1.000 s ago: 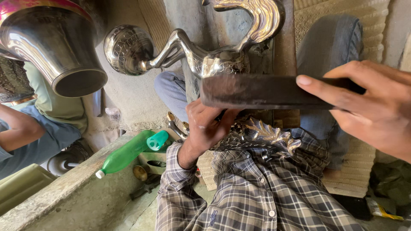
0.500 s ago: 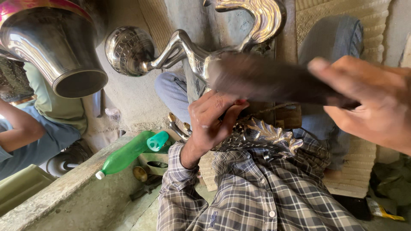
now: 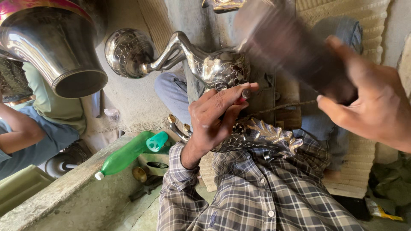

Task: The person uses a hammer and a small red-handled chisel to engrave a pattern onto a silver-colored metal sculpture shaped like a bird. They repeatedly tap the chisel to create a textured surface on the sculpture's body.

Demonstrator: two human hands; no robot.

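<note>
A silver scale-patterned metal bird (image 3: 214, 66), a green bottle (image 3: 124, 155) (white cap), and a grey-blue plaid shirt (image 3: 257, 192).

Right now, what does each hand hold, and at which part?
The right hand grips a dark, blurred block by its near end. The left hand pinches a small punch just below its tip.

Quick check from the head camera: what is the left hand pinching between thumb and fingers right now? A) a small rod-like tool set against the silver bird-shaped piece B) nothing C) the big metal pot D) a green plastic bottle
A: the left hand pinches a small rod-like tool right beside the silver bird-shaped piece; the green plastic bottle lies apart, lower left.
</note>
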